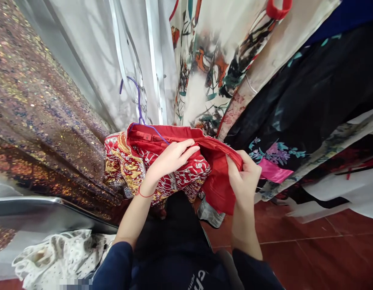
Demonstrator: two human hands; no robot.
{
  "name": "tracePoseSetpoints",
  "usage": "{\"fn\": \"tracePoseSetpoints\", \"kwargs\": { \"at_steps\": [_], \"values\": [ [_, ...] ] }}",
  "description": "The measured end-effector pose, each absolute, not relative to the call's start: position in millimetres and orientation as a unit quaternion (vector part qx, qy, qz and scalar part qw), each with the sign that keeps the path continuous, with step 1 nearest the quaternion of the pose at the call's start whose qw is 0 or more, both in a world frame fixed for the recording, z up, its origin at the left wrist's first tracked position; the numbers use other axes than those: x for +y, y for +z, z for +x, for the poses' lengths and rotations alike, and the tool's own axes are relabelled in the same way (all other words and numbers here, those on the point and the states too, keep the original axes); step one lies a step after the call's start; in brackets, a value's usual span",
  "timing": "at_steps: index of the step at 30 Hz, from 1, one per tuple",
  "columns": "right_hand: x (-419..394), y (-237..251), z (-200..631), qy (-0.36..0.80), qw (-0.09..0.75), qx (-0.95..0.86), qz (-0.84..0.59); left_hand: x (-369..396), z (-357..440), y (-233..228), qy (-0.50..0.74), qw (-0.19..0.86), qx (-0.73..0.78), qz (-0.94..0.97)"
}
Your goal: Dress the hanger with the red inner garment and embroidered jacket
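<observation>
A red jacket (186, 177) with gold and silver embroidery hangs from a purple wire hanger (139, 102), its red lining showing along the top. My right hand (245, 175) grips the edge of one front panel, thumb on the lining, and holds it out to the right. Over the jacket's neck opening lies my left hand (174, 157), fingers stretched out and touching the fabric near the hanger's arm. Part of the hanger is hidden inside the jacket.
Sequinned fabric (53, 104) hangs at the left, a white patterned garment (204, 68) behind, and a black flowered garment (283, 108) at the right. White dotted cloth (62, 253) lies at lower left. Red floor tiles (310, 229) show at lower right.
</observation>
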State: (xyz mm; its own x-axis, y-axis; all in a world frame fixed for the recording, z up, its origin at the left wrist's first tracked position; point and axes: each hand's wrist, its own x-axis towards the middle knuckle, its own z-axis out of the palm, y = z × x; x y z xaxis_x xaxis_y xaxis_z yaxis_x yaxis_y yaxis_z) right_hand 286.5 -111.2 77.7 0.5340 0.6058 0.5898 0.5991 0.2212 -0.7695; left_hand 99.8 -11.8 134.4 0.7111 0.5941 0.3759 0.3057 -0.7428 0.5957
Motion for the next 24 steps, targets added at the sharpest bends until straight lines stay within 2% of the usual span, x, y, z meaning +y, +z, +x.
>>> {"fn": "tracePoseSetpoints", "kwargs": {
  "at_steps": [4,9,14,19,24],
  "values": [
    [-112,75,286,0.004,0.612,-0.484,-0.625,-12,87,130,0.242,0.238,0.224,0.914],
    [-110,74,285,0.002,0.613,-0.485,-0.624,-24,87,120,0.236,0.094,0.292,0.922],
    [-110,73,284,0.003,0.612,-0.488,-0.622,-35,100,113,0.243,0.043,0.338,0.908],
    [-113,72,284,0.000,0.607,-0.488,-0.627,-32,99,110,0.283,0.076,0.350,0.890],
    [-114,74,285,-0.011,0.609,-0.492,-0.622,-21,92,112,0.298,0.232,0.313,0.871]
  ]
}}
